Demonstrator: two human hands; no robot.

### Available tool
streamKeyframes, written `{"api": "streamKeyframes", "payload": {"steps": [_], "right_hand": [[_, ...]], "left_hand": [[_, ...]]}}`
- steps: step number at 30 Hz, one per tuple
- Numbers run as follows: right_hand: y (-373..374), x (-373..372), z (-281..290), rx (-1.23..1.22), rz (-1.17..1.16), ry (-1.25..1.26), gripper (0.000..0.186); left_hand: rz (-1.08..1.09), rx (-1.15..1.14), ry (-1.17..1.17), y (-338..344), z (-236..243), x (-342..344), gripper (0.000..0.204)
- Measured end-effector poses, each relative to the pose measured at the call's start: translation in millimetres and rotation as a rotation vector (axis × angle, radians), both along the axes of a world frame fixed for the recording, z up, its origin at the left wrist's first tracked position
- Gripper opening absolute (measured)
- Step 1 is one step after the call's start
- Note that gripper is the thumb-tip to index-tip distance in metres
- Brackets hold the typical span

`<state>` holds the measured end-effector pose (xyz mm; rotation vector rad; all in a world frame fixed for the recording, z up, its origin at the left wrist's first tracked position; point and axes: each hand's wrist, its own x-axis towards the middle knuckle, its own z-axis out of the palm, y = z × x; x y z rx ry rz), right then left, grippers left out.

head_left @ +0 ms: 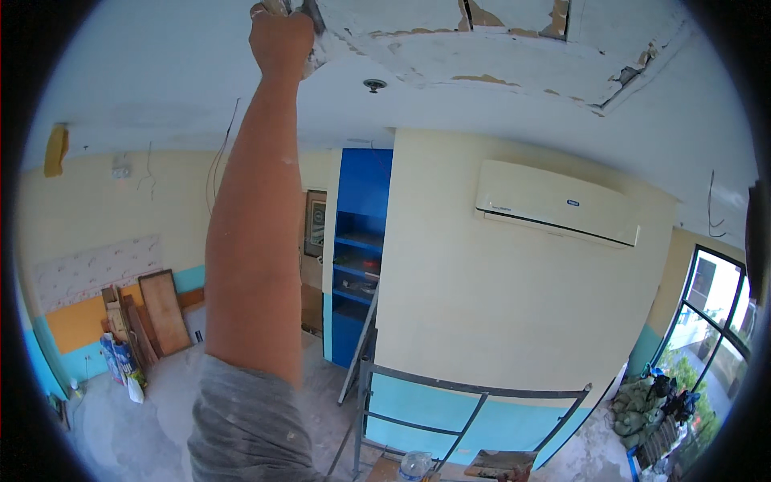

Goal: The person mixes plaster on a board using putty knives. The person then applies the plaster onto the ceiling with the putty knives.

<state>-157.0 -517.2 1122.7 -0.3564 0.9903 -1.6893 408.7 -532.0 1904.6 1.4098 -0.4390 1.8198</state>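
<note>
My left hand is raised to the ceiling at the top edge of the head view, its fingers closed. In it is a putty knife, of which only a piece of flat grey blade shows; the rest is hidden by the hand or cut off. The blade lies close to a white, patchy ceiling panel; whether they touch I cannot tell. Brown torn spots and dark gaps mark the panel. A grey sleeve covers my upper arm. My right hand is out of the picture.
Below stands a grey metal scaffold frame with a clear plastic container on it. A ceiling fitting is near my hand. An air conditioner hangs on the wall. Boards lean at left; sacks are piled by the window.
</note>
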Motion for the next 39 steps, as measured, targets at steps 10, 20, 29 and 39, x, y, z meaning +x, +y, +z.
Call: {"api": "streamKeyframes", "payload": {"steps": [10,20,29,39], "right_hand": [[-0.7,11.9,9.7,0.055,0.012,-0.067,0.054],[-6.7,14.1,-2.8,0.069,0.037,-0.049,0.053],[-9.8,-20.9,-93.9,-0.278,0.048,0.495,0.060],[5.3,-6.8,-27.7,0.030,-0.039,-0.153,0.044]], "left_hand": [[-0.593,-0.005,0.083,40.4,-27.9,-47.9,0.045],[-1.347,-0.007,0.082,14.7,-20.4,16.7,0.044],[-2.438,-0.484,0.202,10.7,-9.8,-14.4,0.048],[-2.523,-0.470,0.190,3.4,-1.3,-11.0,0.046]]}}
